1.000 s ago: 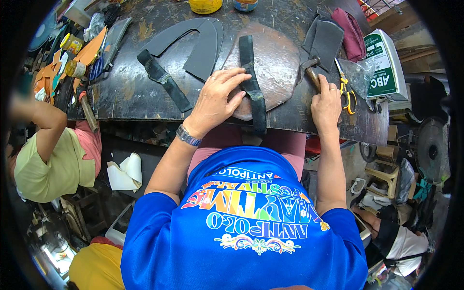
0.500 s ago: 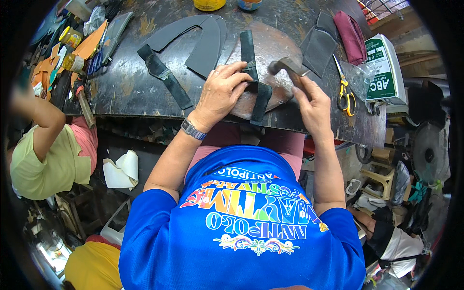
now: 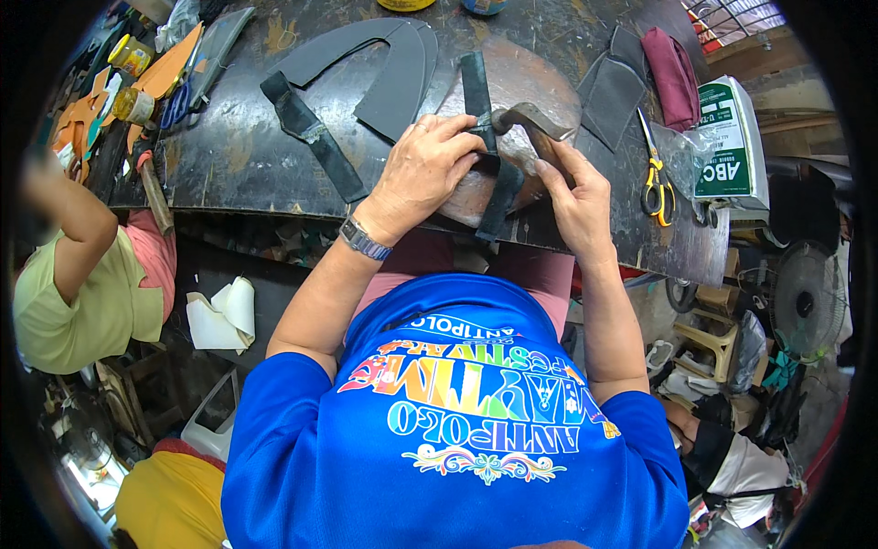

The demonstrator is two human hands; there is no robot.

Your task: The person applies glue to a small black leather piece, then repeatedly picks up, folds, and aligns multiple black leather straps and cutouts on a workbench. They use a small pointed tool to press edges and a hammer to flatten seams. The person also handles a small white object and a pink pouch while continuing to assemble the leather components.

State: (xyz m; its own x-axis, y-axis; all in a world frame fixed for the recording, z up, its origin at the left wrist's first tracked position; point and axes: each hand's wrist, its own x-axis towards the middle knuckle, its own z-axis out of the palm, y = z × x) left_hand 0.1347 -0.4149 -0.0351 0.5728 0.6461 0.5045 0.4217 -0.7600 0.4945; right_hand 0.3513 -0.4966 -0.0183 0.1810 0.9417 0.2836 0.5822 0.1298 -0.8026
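My right hand (image 3: 580,194) is closed round the handle of a hammer (image 3: 530,113). The hammer's dark curved head is down at the middle of a black strap (image 3: 476,82). Beneath the strap lies a worn brown slab (image 3: 540,87) with rounded edges. My left hand (image 3: 422,166) pinches the strap where its pieces overlap, fingertips close beside the hammer head. Left of that hand a second black strap (image 3: 322,151) of like shape lies on the table. Dark grey curved sheet pieces (image 3: 402,87) rest beyond it.
Yellow-handled scissors (image 3: 654,183), grey sheet pieces (image 3: 611,96), a maroon pouch (image 3: 670,78) and a green-and-white can (image 3: 727,137) are on the right. Blue-handled scissors (image 3: 176,108) and jars (image 3: 133,105) stand left. Another person (image 3: 82,293) sits at the left.
The hammer has come down and left from above the slab onto the strap. My right hand moved slightly left with it; my left hand stays at the strap.
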